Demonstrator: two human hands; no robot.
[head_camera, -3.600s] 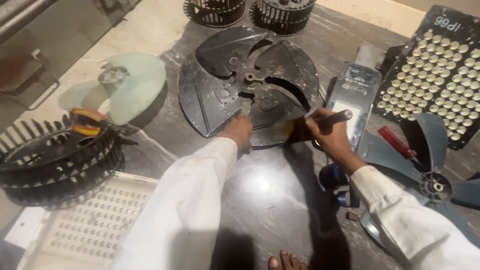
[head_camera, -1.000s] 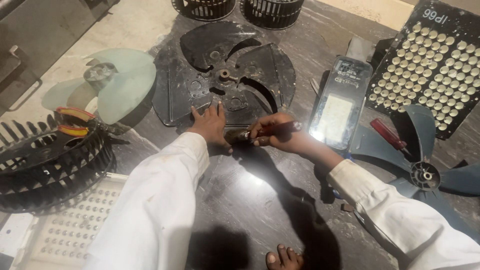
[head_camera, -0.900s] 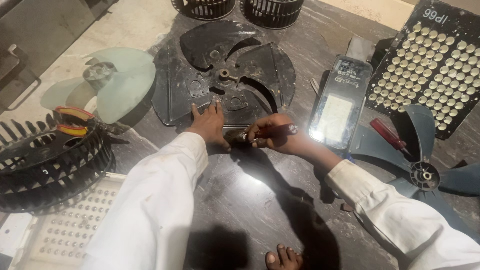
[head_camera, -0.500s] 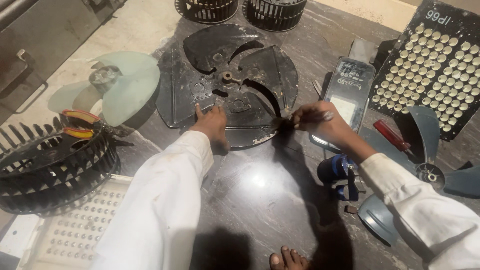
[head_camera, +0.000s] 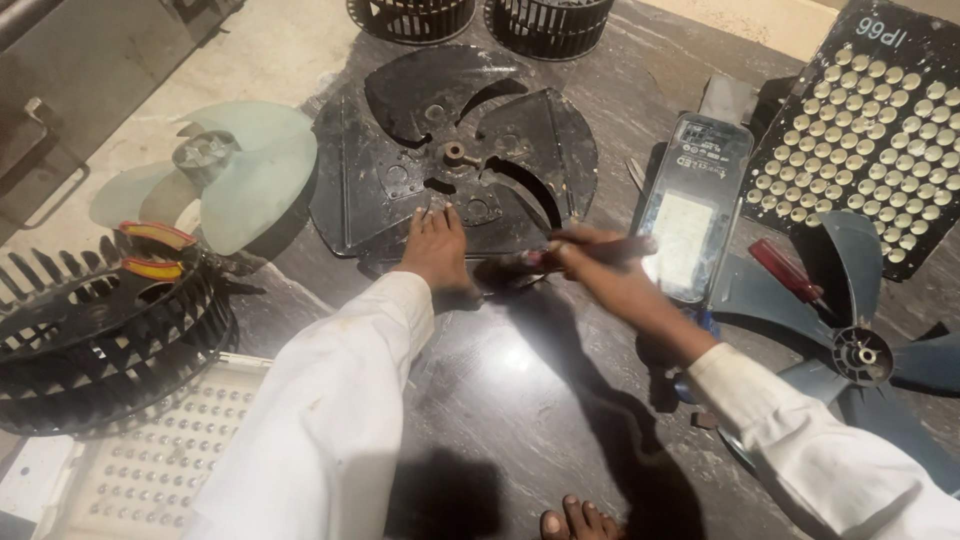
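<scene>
A black round fan blade (head_camera: 455, 160) lies flat on the dark stone floor, with a small metal hub at its middle. My left hand (head_camera: 436, 248) presses flat on its near edge, fingers together. My right hand (head_camera: 600, 272) is closed around a red-handled tool (head_camera: 590, 250), which is blurred and lies across the blade's near right edge. The tool's tip is hidden by blur and by the hand.
A pale green fan blade (head_camera: 235, 180) lies left. A black blower wheel (head_camera: 95, 335) with pliers on it sits at near left, above a white perforated panel (head_camera: 150, 460). A grey lamp housing (head_camera: 692, 205), black LED panel (head_camera: 880, 130), dark blue fan (head_camera: 850, 340) and red screwdriver (head_camera: 785, 272) lie right.
My right hand swung with the tool from the blade's near edge out to the right, then back toward the blade's edge. My left hand stayed pressed on the blade.
</scene>
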